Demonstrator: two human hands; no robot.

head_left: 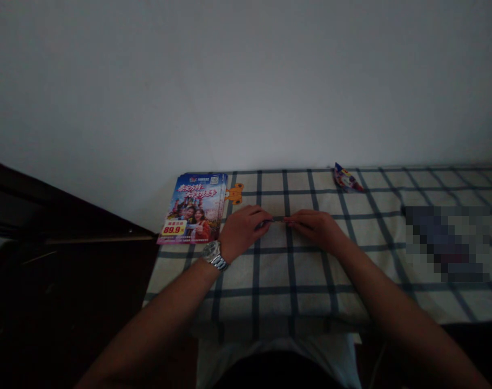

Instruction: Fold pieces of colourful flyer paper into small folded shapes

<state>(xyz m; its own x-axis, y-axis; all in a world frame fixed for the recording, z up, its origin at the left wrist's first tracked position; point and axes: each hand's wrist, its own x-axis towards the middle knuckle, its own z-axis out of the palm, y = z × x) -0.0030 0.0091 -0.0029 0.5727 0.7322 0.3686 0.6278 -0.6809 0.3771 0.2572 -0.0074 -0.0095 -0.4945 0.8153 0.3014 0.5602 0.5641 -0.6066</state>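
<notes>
Along the near edge of the counter [314, 302], which wears a white cloth with dark blue checks, a person in pale clothing sits or stands, both bare forearms reaching over it. A silver metal-band wristwatch [215, 255] circles the left wrist. Near the right end lies a dark, elongated object [444, 243], blurred into blocks.

Around the counter's middle, the left hand [244, 229] has its fingers closed on a small, slim dark item [265, 222]. Facing it, just apart, the right hand [315, 228] holds its fingertips together; whether they pinch anything cannot be told.

Toward the far left corner sits a stack of glossy blue-and-pink printed leaflets [193, 208], marked 89.9. Beside it shows a flat orange bear figure [235, 194]. Close to the far edge, right of centre, rests a folded blue-and-pink paper piece [345, 179], its tip raised before the plain pale wall [246, 81].
</notes>
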